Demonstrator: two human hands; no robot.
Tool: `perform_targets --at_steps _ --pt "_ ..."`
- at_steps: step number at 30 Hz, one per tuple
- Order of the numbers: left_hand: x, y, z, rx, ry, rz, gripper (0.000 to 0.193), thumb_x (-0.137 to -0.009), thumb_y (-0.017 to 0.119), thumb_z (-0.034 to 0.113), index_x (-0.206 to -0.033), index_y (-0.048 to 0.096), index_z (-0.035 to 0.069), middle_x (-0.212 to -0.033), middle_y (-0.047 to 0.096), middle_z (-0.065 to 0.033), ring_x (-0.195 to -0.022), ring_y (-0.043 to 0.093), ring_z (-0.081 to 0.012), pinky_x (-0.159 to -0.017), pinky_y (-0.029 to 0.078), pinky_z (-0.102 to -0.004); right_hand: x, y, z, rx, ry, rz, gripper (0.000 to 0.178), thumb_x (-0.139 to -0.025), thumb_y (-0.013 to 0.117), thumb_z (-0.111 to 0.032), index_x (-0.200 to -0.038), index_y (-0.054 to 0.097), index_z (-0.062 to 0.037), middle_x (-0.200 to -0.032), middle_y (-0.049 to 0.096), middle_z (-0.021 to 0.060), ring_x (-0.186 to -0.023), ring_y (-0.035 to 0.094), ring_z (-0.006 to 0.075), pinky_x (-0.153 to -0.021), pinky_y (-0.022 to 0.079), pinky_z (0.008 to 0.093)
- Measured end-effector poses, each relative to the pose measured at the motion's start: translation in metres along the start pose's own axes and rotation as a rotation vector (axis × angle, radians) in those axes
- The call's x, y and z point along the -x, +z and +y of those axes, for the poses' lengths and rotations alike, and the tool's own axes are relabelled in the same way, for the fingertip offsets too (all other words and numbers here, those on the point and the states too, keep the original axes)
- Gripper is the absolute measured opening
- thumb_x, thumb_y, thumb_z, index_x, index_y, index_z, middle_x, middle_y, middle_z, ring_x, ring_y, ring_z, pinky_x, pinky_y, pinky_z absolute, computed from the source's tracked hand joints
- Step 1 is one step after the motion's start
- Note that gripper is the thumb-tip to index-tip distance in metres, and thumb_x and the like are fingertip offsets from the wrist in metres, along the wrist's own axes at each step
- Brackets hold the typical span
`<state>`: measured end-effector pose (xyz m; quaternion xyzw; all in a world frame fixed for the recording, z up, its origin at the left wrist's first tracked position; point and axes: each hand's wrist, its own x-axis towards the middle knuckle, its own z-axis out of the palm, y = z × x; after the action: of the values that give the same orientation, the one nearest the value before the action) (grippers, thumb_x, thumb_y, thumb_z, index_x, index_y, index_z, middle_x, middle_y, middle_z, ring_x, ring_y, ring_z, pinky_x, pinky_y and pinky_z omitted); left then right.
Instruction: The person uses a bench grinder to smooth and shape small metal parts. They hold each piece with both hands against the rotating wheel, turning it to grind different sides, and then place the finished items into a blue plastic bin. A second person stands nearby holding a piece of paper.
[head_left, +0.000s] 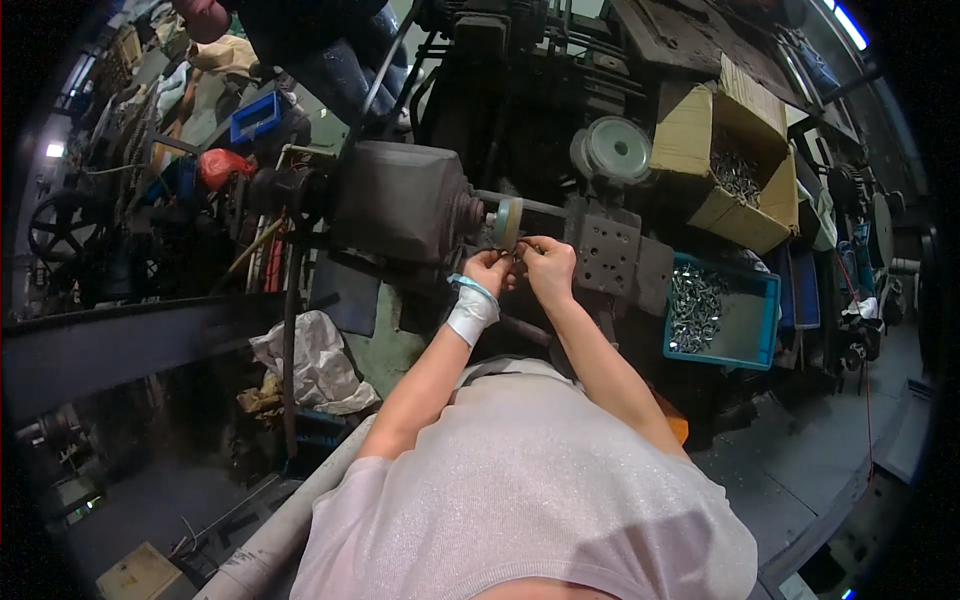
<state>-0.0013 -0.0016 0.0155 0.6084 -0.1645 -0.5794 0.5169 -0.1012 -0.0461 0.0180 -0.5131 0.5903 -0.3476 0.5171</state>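
Note:
Both of my hands meet close under a small round wheel (507,223), which sits on the spindle of a dark lathe-like machine (395,200). My left hand (488,271), its wrist wrapped in a white and pale blue band (473,308), is closed with the fingertips pinched. Opposite it, my right hand (549,268) is closed too, thumb and fingers pressed together near the wheel's lower edge. Whatever lies between the fingertips is too small and too hidden to name. A dark block with several holes (608,250) stands just right of my right hand.
To the right is a teal bin (770,330) of small shiny metal parts. Behind it stands an open cardboard box (685,135) with more metal pieces. A round metal disc (617,150) tops the machine. Crumpled white sacking (315,360) lies left; another person's legs (345,75) show at the far left.

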Motion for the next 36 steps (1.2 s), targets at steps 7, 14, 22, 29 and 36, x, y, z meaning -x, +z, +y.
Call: perform_targets --at_steps 7,14,22,29,36 --pt "0.019 0.000 0.016 -0.085 0.087 -0.081 0.011 -0.080 0.055 0.006 -0.081 0.056 -0.004 -0.071 0.059 -0.0068 -0.052 0.052 -0.0097 -0.046 0.044 -0.0228 0.020 -0.013 -0.027 -0.218 0.081 -0.041 0.014 -0.075 0.059 -0.007 -0.085 0.063 0.0012 -0.063 0.060 0.0049 -0.053 0.053 0.0078 -0.046 0.042 0.0213" --pt "0.075 0.000 0.052 -0.140 0.441 -0.140 0.011 -0.079 0.055 0.002 -0.087 0.057 -0.004 -0.072 0.060 -0.0053 -0.058 0.055 -0.0091 -0.052 0.046 -0.0211 0.065 -0.036 -0.077 -0.297 -0.299 -0.156 0.011 -0.077 0.058 -0.002 -0.087 0.061 0.0013 -0.068 0.056 0.0014 -0.056 0.050 0.0053 -0.049 0.039 0.0167" --pt "0.090 -0.010 0.061 -0.116 0.579 -0.193 0.011 -0.079 0.056 0.003 -0.088 0.057 -0.003 -0.073 0.060 -0.0049 -0.061 0.055 -0.0091 -0.056 0.046 -0.0207 0.087 -0.029 -0.094 -0.308 -0.355 -0.114 0.011 -0.076 0.058 0.000 -0.087 0.059 0.0032 -0.077 0.055 0.0044 -0.062 0.051 0.0073 -0.053 0.041 0.0181" --pt "0.093 -0.020 0.051 -0.023 0.546 -0.332 0.012 -0.080 0.056 0.006 -0.089 0.057 -0.002 -0.071 0.059 -0.0038 -0.060 0.054 -0.0077 -0.053 0.044 -0.0188 0.112 -0.025 -0.094 -0.205 -0.435 -0.009 0.011 -0.075 0.060 -0.002 -0.085 0.060 0.0027 -0.079 0.056 0.0063 -0.065 0.053 0.0093 -0.054 0.043 0.0196" --pt "0.110 -0.016 0.040 0.183 0.377 -0.555 0.019 -0.080 0.058 0.011 -0.092 0.056 -0.004 -0.076 0.059 -0.0063 -0.061 0.055 -0.0116 -0.054 0.046 -0.0228 0.144 -0.034 -0.090 -0.018 -0.660 0.150 0.015 -0.071 0.062 0.002 -0.086 0.061 0.0026 -0.076 0.056 0.0091 -0.062 0.054 0.0130 -0.051 0.044 0.0213"
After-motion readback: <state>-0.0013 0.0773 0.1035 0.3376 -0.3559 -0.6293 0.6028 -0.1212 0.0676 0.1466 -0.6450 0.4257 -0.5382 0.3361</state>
